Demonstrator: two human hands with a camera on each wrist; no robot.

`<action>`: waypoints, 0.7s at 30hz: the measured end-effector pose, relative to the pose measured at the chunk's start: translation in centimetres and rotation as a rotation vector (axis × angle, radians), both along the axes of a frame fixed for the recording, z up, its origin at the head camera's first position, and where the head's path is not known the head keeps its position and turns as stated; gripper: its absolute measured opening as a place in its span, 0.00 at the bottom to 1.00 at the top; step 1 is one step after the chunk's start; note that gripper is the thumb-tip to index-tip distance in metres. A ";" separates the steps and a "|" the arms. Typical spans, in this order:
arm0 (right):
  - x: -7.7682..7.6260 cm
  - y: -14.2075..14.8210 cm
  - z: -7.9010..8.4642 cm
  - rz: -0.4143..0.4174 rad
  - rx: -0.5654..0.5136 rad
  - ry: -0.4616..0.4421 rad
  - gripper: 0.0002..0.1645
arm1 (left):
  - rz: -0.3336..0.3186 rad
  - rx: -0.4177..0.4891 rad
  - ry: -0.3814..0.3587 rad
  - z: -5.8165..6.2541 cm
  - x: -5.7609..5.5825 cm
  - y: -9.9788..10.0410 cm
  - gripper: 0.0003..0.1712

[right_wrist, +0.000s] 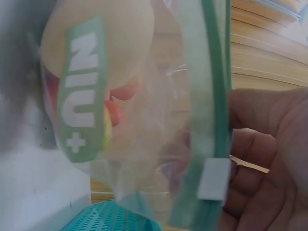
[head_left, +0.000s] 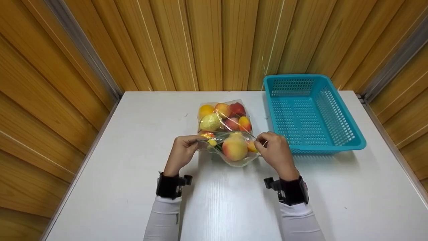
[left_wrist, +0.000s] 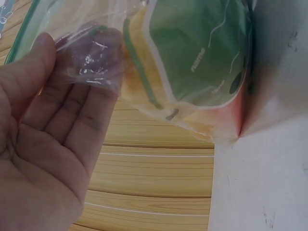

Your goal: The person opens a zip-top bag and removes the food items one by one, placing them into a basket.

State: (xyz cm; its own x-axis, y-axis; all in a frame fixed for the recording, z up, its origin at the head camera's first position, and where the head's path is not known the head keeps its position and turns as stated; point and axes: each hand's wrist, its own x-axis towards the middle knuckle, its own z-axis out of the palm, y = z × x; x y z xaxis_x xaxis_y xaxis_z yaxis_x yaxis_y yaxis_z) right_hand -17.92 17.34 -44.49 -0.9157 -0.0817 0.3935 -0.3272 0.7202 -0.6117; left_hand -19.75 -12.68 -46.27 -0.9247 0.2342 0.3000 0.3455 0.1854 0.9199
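A clear zip bag (head_left: 239, 163) full of fruit lies on the table, its mouth spread toward me. My left hand (head_left: 183, 149) pinches the left side of the opening, and my right hand (head_left: 277, 152) grips the right side. Just inside the mouth is a large peach (head_left: 235, 148). Behind it show a pale green fruit (head_left: 210, 122), an orange fruit (head_left: 206, 110) and several red and yellow ones. In the right wrist view the bag has a green zip strip (right_wrist: 220, 86) with a white slider (right_wrist: 214, 179) near my fingers. A green printed label (left_wrist: 197, 53) appears in the left wrist view.
A teal plastic basket (head_left: 269, 100) with perforated walls stands at the table's back right, close to my right hand. The white table (head_left: 133, 134) meets wood-panelled walls (head_left: 204, 43) at the back and sides.
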 end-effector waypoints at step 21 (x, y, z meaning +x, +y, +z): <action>0.9 -1.2 0.5 0.421 0.115 -0.121 0.11 | 0.004 -0.027 0.032 -0.1 -0.1 0.0 0.17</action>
State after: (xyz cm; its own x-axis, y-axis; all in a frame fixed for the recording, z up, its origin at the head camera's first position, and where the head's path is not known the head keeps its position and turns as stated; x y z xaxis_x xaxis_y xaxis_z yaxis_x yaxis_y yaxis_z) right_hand -17.05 16.13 -44.00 -0.8320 -0.4940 0.2524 -0.5374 0.6051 -0.5874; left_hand -19.82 -12.69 -46.40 -0.9156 0.2390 0.3232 0.3739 0.2112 0.9031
